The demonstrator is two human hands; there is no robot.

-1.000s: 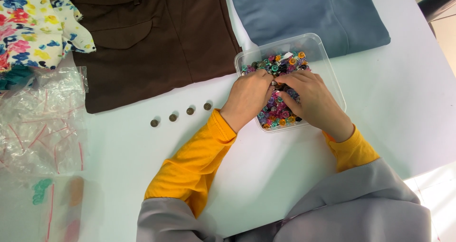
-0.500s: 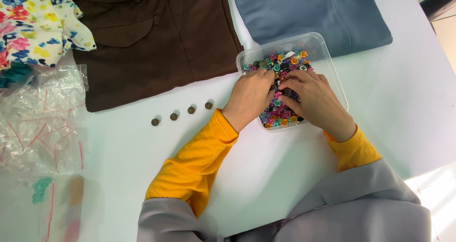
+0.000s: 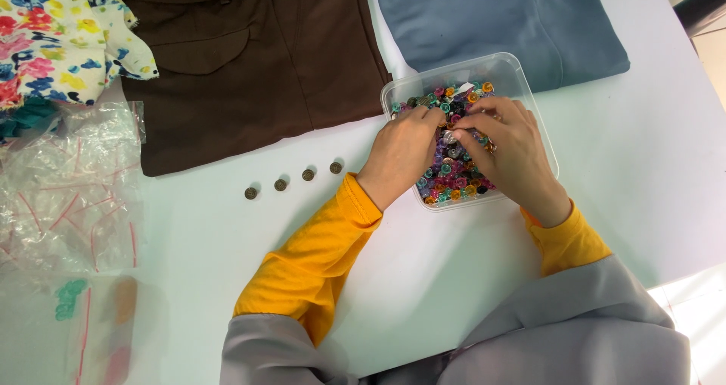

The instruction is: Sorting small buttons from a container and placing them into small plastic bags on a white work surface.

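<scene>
Presently the left hand (image 3: 401, 154) and right hand (image 3: 507, 147), fingers curled together among multicoloured round buttons (image 3: 450, 177) in the clear plastic tub (image 3: 522, 75) before the brown trousers (image 3: 257, 60), should, I judge, part them gently to avoid spilling.

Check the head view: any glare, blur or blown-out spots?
Head view: evenly lit and sharp on both hands in the button box; soft shadows under the four loose buttons; glare on the plastic bags; bottom-right table corner blown out.
</scene>
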